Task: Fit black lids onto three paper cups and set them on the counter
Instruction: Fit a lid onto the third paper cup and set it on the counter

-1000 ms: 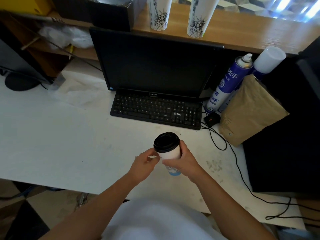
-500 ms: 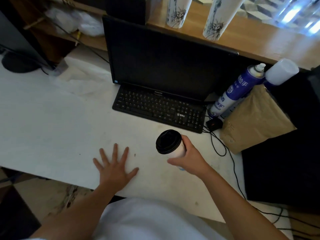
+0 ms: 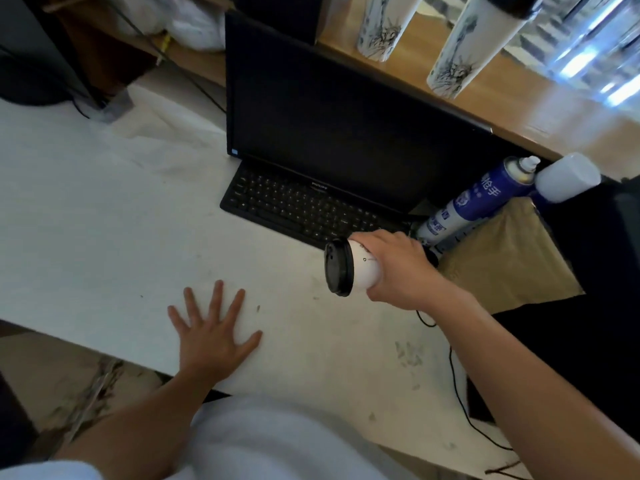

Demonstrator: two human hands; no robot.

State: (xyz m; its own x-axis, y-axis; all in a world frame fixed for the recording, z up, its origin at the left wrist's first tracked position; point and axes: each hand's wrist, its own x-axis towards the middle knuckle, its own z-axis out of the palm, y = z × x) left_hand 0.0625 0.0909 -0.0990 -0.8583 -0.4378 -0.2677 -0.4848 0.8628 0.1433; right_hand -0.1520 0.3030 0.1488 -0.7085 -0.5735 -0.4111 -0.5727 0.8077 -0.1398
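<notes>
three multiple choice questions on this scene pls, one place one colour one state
1. Where is the left hand? A. flat on the white desk B. raised in the air C. out of view
2. What colour is the lid on the cup that the right hand grips? A. white B. black C. blue
3. How is that cup oriented? A. upright B. tipped sideways C. upside down
Answers: 1 A, it lies spread, palm down, on the desk; 2 B, black against the white cup; 3 B, the lid faces sideways.
</notes>
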